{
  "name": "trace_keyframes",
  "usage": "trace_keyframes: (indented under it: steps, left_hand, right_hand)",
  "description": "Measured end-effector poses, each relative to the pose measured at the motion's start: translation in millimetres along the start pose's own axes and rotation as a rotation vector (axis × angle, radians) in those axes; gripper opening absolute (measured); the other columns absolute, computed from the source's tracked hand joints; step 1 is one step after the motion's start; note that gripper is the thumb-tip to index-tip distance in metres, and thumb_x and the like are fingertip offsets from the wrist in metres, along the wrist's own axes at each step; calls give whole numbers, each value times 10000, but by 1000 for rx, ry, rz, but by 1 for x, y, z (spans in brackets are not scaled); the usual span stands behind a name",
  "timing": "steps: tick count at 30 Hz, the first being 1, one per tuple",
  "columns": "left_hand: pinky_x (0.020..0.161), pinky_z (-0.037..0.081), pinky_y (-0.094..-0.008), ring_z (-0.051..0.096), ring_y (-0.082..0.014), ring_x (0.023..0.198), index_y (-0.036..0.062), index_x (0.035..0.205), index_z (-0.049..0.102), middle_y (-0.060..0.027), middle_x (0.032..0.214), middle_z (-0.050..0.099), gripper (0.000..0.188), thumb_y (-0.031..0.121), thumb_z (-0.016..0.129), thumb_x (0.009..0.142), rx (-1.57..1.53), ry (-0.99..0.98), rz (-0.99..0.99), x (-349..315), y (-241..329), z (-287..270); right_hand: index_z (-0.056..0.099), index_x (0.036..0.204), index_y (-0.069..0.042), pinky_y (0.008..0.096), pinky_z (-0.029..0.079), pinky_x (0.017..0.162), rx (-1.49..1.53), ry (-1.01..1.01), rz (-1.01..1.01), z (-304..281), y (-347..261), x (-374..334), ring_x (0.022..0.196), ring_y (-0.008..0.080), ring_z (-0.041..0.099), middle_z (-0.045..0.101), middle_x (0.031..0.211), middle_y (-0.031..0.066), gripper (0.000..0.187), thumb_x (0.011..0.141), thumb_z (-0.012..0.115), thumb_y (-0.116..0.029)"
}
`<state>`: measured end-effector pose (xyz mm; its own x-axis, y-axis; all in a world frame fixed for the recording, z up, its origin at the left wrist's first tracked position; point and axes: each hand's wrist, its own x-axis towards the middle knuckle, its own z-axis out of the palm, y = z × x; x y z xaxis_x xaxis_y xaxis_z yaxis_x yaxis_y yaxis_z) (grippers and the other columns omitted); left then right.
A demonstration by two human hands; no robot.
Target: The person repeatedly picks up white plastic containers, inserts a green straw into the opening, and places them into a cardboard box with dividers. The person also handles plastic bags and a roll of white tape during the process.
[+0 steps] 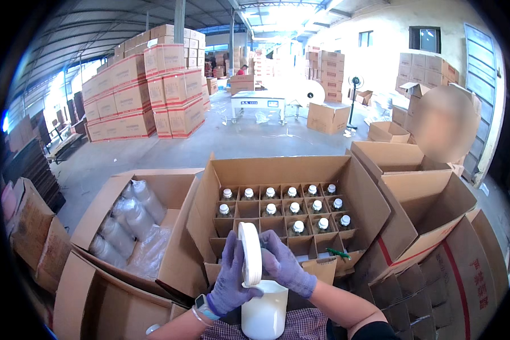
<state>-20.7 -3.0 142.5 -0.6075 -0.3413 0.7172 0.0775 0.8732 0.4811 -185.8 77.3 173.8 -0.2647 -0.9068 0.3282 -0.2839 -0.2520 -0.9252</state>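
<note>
Both my hands wear purple-grey gloves. My left hand [232,277] grips a thick white round lid [250,254] with a ridged rim, holding it on edge. My right hand [284,263] is close against the lid's right side, its fingers curled in; what they pinch, if anything, is hidden. Just below, a white tub [264,313] stands open on my lap. In front of my hands, a cardboard box [283,170] with dividers holds several clear bottles [294,208] with white caps. On its near right dividers lies a green pen-like thing [338,253].
At left, an open carton [178,195] holds plastic-wrapped bottles [133,218]. Open cartons [422,192] and folded cardboard [464,272] crowd the right, beside a person [445,124]. Farther off are stacked boxes [119,102], a white machine table [258,105] and a fan [354,96].
</note>
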Motion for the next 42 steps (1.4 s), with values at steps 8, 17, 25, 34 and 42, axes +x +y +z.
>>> trace_keyframes:
  steps: [8, 17, 25, 34, 42]
  left_hand:
    - [1206, 287, -443, 363, -300, 1438, 25, 1554, 254, -173, 1524, 398, 881, 574, 601, 958, -891, -84, -572, -13, 26, 5]
    - [1172, 343, -396, 488, -221, 1306, 60, 1511, 333, -93, 1419, 500, 758, 621, 448, 1015, -1680, -115, -660, 18, 6, -14]
    - [1077, 365, -504, 448, -370, 1302, 162, 1442, 521, -152, 1403, 487, 856, 452, 796, 686, 78, 216, 4, 45, 50, 3]
    - [1122, 371, -501, 472, -335, 1315, 160, 1472, 401, -160, 1478, 410, 830, 570, 722, 827, -557, -105, -199, 10, -11, 1]
    - [1074, 376, -560, 440, -446, 1313, 123, 1508, 426, -221, 1488, 369, 957, 423, 834, 696, 256, 211, 37, 66, 45, 10]
  right_hand:
    - [503, 1165, -75, 498, 529, 717, -483, 10, -199, 4, -24, 0, 822, 411, 684, 671, 886, 208, 372, 892, 648, -282]
    - [617, 1190, -86, 427, 541, 734, -734, -64, -613, -7, -16, -1, 858, 327, 676, 667, 964, 149, 576, 714, 795, -357]
    - [480, 1370, -81, 399, 547, 866, -185, 122, -319, 25, 38, -10, 1042, 384, 666, 645, 1213, 174, 599, 865, 686, -330]
    - [558, 1257, -64, 442, 550, 797, -461, -29, -122, -1, -5, -8, 913, 382, 683, 672, 1028, 220, 340, 949, 548, -209]
    - [438, 1457, -26, 386, 446, 1071, 125, 87, -354, -4, 26, 9, 1245, 271, 573, 570, 1381, 140, 707, 870, 732, -288]
